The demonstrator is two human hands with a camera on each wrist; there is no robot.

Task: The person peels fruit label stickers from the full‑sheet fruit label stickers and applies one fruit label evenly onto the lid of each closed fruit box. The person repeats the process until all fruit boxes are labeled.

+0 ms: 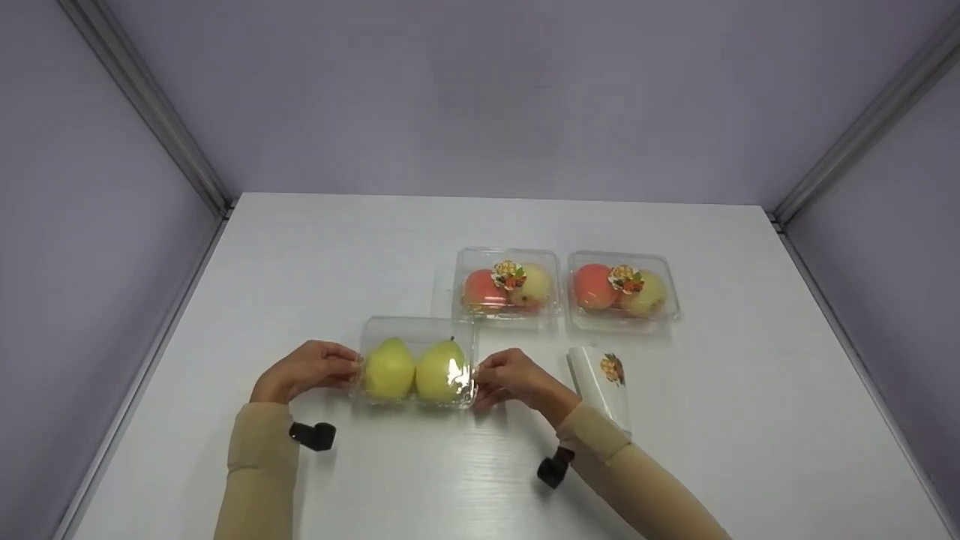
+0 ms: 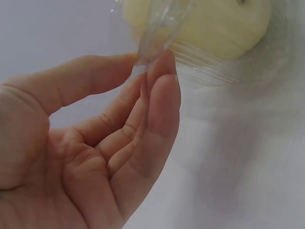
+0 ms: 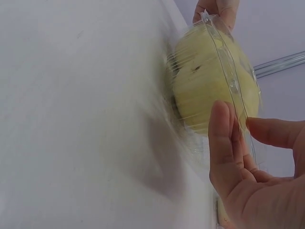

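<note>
I read the step in hand as pressing the pear box [image 1: 417, 364] shut: it sits near the front of the tabletop [image 1: 315, 247], two pears inside. My left hand [image 1: 307, 367] pinches its left rim, and my right hand [image 1: 514, 377] pinches the right rim. Next calls, in my judgement, for even pressure along the seam. Two sealed fruit boxes [image 1: 507, 283] stand behind (well apart); a label sheet [image 1: 602, 377] lies just right, obstructing nothing.

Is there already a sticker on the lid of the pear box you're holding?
No: in the head view the pear box has a bare clear lid, while the two boxes behind carry stickers.
</note>
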